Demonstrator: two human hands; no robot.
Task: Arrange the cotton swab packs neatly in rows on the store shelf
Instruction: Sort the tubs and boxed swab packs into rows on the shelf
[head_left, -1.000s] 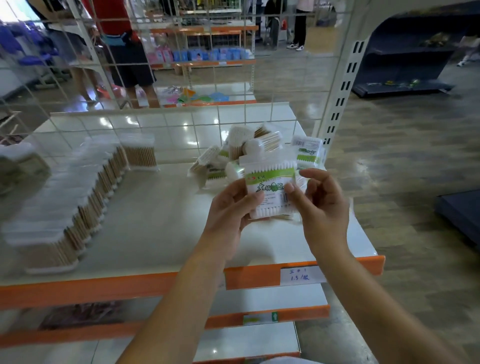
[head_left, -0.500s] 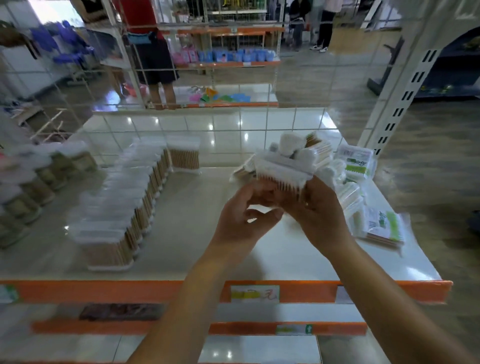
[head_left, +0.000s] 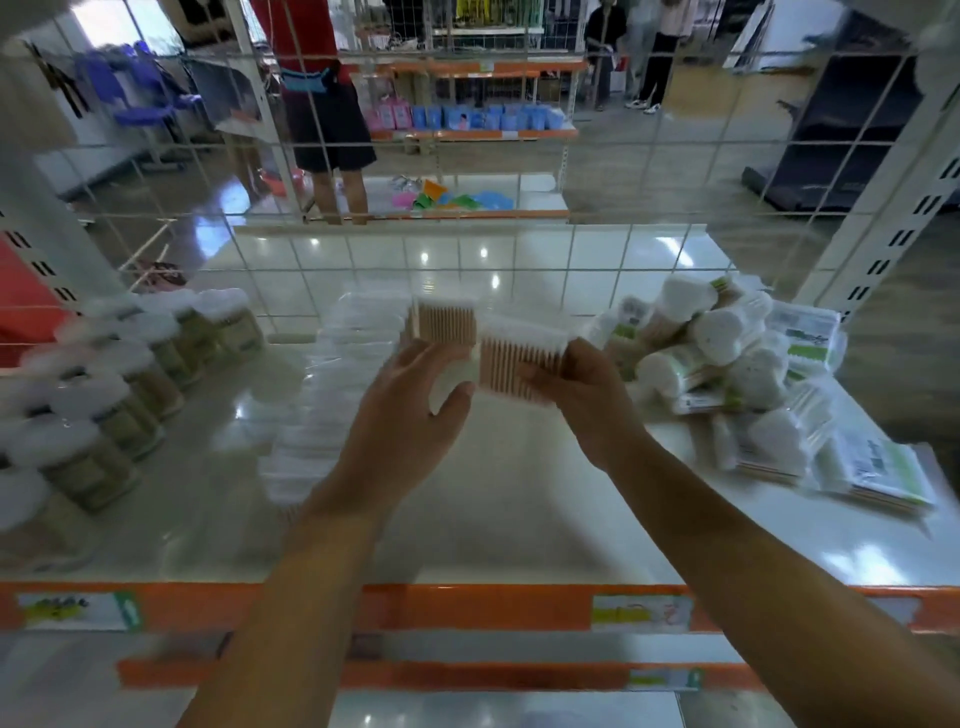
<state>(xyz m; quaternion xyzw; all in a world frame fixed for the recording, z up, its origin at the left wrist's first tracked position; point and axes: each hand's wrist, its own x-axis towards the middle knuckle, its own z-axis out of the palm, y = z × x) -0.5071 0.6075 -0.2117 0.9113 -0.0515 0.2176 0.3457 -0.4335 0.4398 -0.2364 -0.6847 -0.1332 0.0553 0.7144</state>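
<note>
Left hand: my left hand (head_left: 410, 400) sits at frame centre, thumb and fingers wrapped round one cotton swab pack (head_left: 445, 323), holding it upright.
Right hand: my right hand (head_left: 582, 400) pinches a second pack (head_left: 521, 364) just right of the first; the two packs are close side by side, contact not confirmable.
Finished row: a row of packs (head_left: 332, 395) runs from centre toward the lower left of the shelf (head_left: 519, 525), blurred in this view.
Unsorted stock: a loose pile (head_left: 727, 358) lies at right of frame, well apart from the row.
Other stock: round tubs (head_left: 104, 410) stand at left of frame.
Handling estimate: packs look light; thin clear wrapping probably slippery and yielding, while the bundled wooden sticks give stiffness along their length.
Hold point: I would grip across the stick section, mid-height, not on the soft cotton ends, which would compress and deform.
Risk: I judge that squeezing too hard may crumple the wrapper; releasing carelessly could topple neighbouring upright packs in the row.
</note>
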